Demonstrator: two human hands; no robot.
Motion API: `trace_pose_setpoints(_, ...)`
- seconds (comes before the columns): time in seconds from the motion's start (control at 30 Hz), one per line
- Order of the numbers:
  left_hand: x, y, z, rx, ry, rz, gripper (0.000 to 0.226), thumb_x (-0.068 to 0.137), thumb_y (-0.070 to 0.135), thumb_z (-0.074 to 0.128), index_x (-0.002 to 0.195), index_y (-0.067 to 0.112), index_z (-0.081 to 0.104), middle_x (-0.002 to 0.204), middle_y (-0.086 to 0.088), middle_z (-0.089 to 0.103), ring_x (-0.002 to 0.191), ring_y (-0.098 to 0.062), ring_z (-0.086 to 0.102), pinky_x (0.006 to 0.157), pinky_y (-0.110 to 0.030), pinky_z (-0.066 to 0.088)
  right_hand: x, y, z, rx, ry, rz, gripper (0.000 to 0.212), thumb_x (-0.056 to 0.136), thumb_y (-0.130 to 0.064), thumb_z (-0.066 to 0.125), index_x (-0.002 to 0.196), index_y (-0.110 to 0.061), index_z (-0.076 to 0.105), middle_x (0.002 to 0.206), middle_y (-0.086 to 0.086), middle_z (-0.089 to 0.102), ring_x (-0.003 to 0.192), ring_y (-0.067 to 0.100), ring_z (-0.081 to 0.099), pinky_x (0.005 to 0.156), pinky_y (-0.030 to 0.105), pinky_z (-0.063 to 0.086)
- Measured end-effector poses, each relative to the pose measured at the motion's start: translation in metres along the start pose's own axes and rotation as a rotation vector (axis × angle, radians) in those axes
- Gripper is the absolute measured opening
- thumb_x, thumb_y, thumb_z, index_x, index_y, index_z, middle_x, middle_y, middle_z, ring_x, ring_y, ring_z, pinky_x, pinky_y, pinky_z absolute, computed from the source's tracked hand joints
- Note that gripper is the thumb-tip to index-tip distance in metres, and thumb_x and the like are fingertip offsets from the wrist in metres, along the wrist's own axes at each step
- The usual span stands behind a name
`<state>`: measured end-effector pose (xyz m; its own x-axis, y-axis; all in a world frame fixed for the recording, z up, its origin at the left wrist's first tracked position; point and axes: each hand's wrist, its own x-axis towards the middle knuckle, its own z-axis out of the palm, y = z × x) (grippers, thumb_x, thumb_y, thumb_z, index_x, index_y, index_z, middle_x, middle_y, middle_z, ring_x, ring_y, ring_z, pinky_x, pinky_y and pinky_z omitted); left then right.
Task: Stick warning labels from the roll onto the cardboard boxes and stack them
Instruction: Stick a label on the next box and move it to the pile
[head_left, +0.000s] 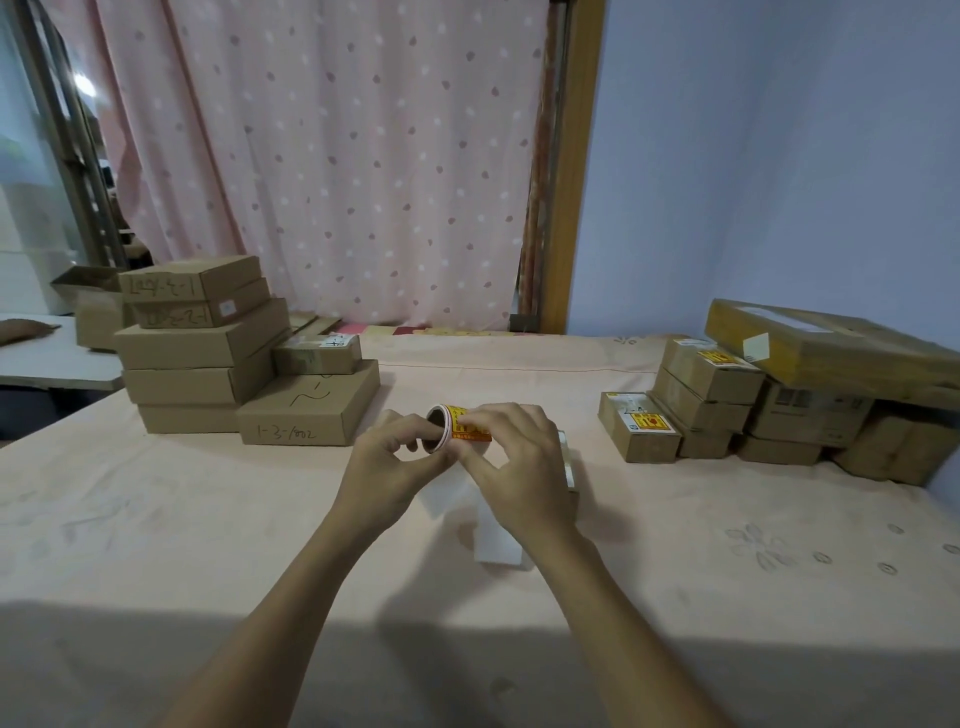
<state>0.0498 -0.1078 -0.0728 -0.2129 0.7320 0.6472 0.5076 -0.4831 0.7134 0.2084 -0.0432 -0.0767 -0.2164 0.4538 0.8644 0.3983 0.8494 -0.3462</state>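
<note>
My left hand (387, 462) grips the roll of yellow and red warning labels (453, 427) above the middle of the table. My right hand (519, 457) pinches a label at the roll's edge. A white strip of backing paper (496, 535) hangs down from the roll between my hands. A cardboard box (570, 467) lies just behind my right hand, mostly hidden. Unlabelled cardboard boxes (202, 353) are stacked at the left. Boxes bearing yellow labels (638, 426) stand at the right.
The table wears a pink cloth (208, 519). A large flat box (831, 353) leans on top of the right-hand pile. A pink dotted curtain (363, 156) hangs behind the table, and a blue wall (779, 156) is at the right.
</note>
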Motion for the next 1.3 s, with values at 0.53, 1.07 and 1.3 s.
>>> trace_pose_setpoints(0.53, 0.001, -0.042, -0.040, 0.492, 0.027, 0.168, 0.010, 0.076, 0.017, 0.072, 0.086, 0.016, 0.073, 0.080, 0.023, 0.064, 0.085, -0.010, 0.045, 0.071, -0.034, 0.036, 0.003, 0.009, -0.014, 0.511, 0.157, 0.639, 0.008, 0.094, -0.021, 0.073, 0.089, -0.026, 0.076, 0.088, -0.013, 0.074, 0.084, 0.003, 0.066, 0.076, 0.020, 0.049)
trace_pose_setpoints(1.07, -0.020, -0.078, -0.023, 0.919, -0.309, 0.173, 0.018, 0.062, 0.016, 0.069, 0.077, 0.025, 0.066, 0.070, 0.014, 0.061, 0.075, -0.019, 0.046, 0.068, -0.030, 0.028, -0.030, 0.032, -0.012, 0.637, 0.158, 0.843, 0.011, 0.095, -0.019, 0.072, 0.085, -0.019, 0.076, 0.077, 0.000, 0.077, 0.074, 0.005, 0.066, 0.077, 0.029, 0.051)
trace_pose_setpoints(1.3, -0.011, -0.070, -0.021, 0.796, -0.209, 0.151, 0.026, 0.069, 0.029, 0.062, 0.091, 0.032, 0.075, 0.085, 0.019, 0.065, 0.083, -0.015, 0.047, 0.076, -0.029, 0.031, -0.033, 0.038, -0.015, 0.611, 0.161, 0.845, 0.007, 0.092, -0.020, 0.075, 0.088, -0.024, 0.079, 0.088, -0.007, 0.079, 0.093, 0.010, 0.074, 0.087, 0.030, 0.055)
